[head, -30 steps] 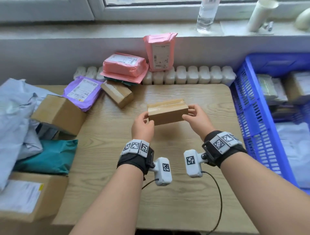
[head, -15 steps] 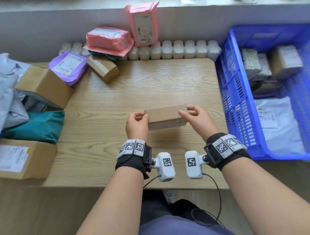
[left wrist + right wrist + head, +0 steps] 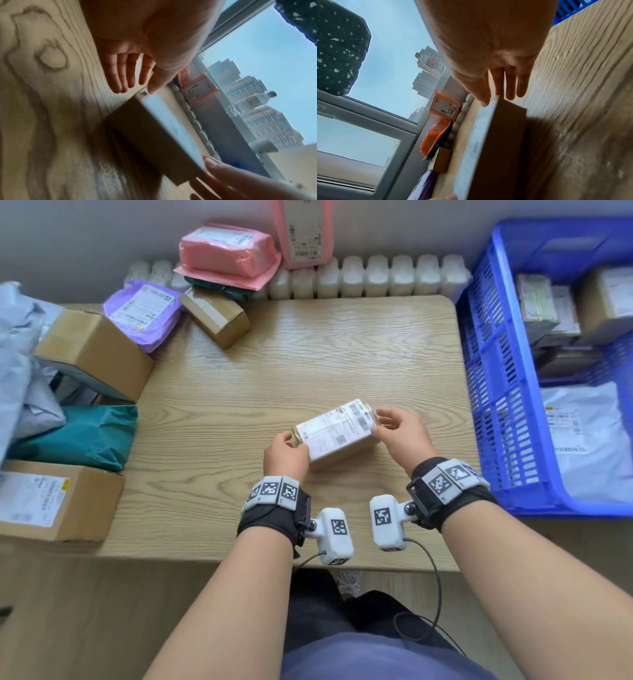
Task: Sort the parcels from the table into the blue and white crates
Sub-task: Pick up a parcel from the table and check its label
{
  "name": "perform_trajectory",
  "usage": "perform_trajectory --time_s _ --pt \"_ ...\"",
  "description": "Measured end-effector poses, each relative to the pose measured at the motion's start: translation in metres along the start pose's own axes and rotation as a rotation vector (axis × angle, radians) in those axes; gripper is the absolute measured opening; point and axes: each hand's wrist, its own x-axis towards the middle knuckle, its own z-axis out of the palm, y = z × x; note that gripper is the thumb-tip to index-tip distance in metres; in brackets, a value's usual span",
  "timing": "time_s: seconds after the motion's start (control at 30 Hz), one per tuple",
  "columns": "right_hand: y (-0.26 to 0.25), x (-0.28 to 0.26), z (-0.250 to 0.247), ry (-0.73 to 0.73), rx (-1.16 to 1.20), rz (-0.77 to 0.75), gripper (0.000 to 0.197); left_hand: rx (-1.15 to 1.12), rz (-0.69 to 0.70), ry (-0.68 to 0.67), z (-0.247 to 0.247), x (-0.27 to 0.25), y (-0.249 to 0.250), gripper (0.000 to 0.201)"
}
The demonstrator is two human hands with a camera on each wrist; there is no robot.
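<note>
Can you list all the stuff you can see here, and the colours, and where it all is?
Held box: 1, brown, white label up, over table middle.
Table: 1, light wood.
Blue crate: 1, right of table, parcels inside.
Pink parcels: 2, back, one leaning on the wall.
Purple parcel: 1, back left.
Brown boxes: 3, left and back left.
Teal bag: 1, left.
Grey bags: several, far left.
White bottles: a row, back edge.
Left hand: holds box's left end.
Right hand: holds box's right end.
</note>
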Motion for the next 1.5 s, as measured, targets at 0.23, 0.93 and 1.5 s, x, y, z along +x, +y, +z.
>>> perform_trajectory --time_s 0.23,0.93,1.5 --pt "0.012 -0.012 0.006 0.025 -0.057 0.137 0.022 0.291 0.213 -0.099 0.003 0.005 0.021 0.062" --pt "-0.008 -0.020 0.013 -0.226 -0.054 0.049 0.042 -0.042 0.077 -0.253 0.010 -0.010 0.018 0.044" --pt "-0.108 -0.071 -0.078 -0.099 0.336 -0.287 0.040 -0.334 0.464 -0.250 -0.067 -0.078 0.127 0.032"
